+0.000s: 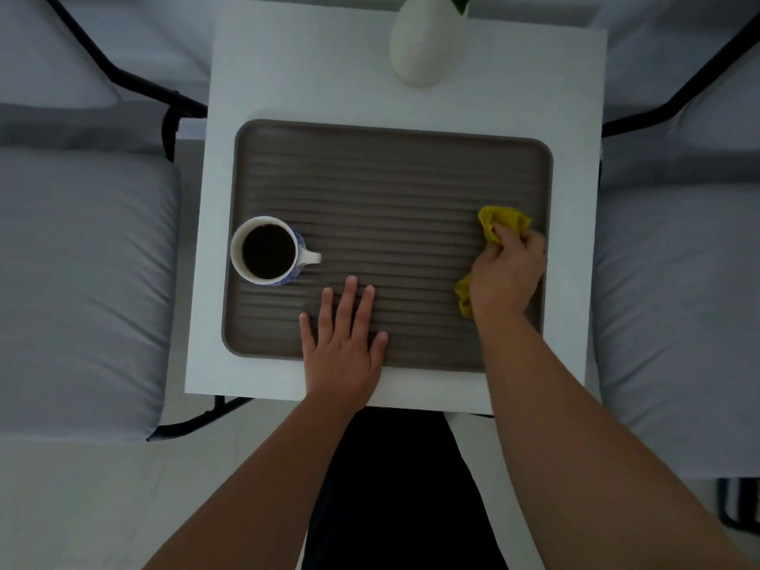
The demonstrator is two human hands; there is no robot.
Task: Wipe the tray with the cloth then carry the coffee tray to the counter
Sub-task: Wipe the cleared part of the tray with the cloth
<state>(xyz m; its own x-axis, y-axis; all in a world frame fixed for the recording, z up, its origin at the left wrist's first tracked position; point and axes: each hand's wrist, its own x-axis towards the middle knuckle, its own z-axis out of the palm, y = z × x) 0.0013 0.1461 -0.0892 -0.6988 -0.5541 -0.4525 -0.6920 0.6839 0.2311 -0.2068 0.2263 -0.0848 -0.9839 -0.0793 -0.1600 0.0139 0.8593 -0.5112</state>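
A: Where is the tray [386, 191] now?

B: Flat on the white table [288, 76], ribbed floor up, long sides running left to right. Mug [269, 250] of dark coffee stands in its near-left part, filled close to the brim. White vase [425, 47] on the far side of the table, apart from the tray.

A: Hands?

B: Left hand [343, 343] lies palm-down over the near rim, fingers spread flat on the ribs, apparently bracing the tray. Right hand [508, 269] is at the right end, fingers curled and bunched around the yellow cloth [503, 222]; cloth ends stick out above and below the fist.

A: Handling notes?

B: Cloth is soft and crumples freely, so it should press into the grooves. Tray looks stiff, with a low rim, probably light. The mug makes the load lopsided to the left and prone to spill.

A: Grip for the carry?

B: My judgement: one hand on each short end, under the rim, kept level.
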